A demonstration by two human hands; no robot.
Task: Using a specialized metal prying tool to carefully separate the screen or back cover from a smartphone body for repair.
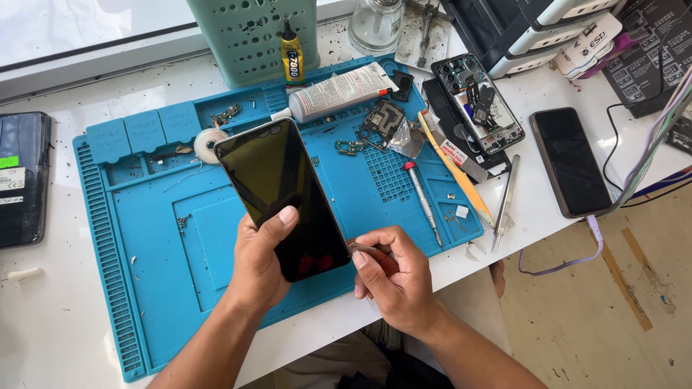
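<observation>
My left hand point(261, 258) grips a black smartphone point(281, 189) by its lower edge, thumb pressed on the dark glass, screen facing up and tilted over the blue repair mat point(155, 238). My right hand point(393, 277) sits just right of the phone's bottom corner, fingers pinched on a small thin brownish pick or tab point(362, 249) that touches the phone's edge.
On the mat lie a glue tube point(339, 91), a small screwdriver point(422, 202), a tape roll point(207, 144) and loose phone parts point(384, 119). An opened phone point(478, 102), tweezers point(505, 204), another dark phone point(571, 161), a green perforated basket point(252, 36) and cables point(652, 144) surround it.
</observation>
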